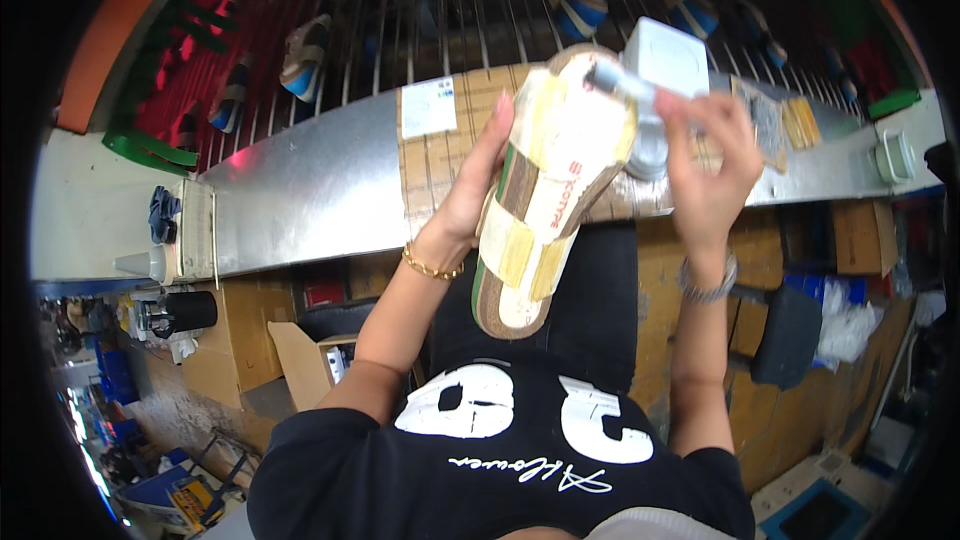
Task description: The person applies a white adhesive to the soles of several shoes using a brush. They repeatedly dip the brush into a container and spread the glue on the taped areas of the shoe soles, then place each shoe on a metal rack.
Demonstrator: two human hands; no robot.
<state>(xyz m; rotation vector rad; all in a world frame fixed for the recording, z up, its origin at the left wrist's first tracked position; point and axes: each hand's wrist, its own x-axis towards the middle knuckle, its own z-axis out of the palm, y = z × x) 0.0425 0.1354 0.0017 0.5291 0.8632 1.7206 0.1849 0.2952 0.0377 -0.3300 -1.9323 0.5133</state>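
My left hand (pixel 478 185) grips the edge of a sandal sole (pixel 525 240), raised and tilted above the workbench. The sole has a cork-brown edge, a green side strip, cream and pale yellow patches and small red lettering. In my right hand (pixel 712 150) is a small brush (pixel 632 86) with a pale handle and a dark head, pinched between thumb and fingers and blurred by motion. The brush head is over the wide end of the sole; whether it touches cannot be told. Just behind the brush stands a white square-topped container (pixel 668 55), with a round grey pot (pixel 647 148) below it.
Beyond the metal workbench (pixel 300 180) runs a rack of metal rods (pixel 410 20), carrying several blue-soled sandals (pixel 305 58). A white paper (pixel 428 107) lies on brown cardboard (pixel 425 175). At right are yellowish strips (pixel 800 122) and a pale green cup (pixel 893 155).
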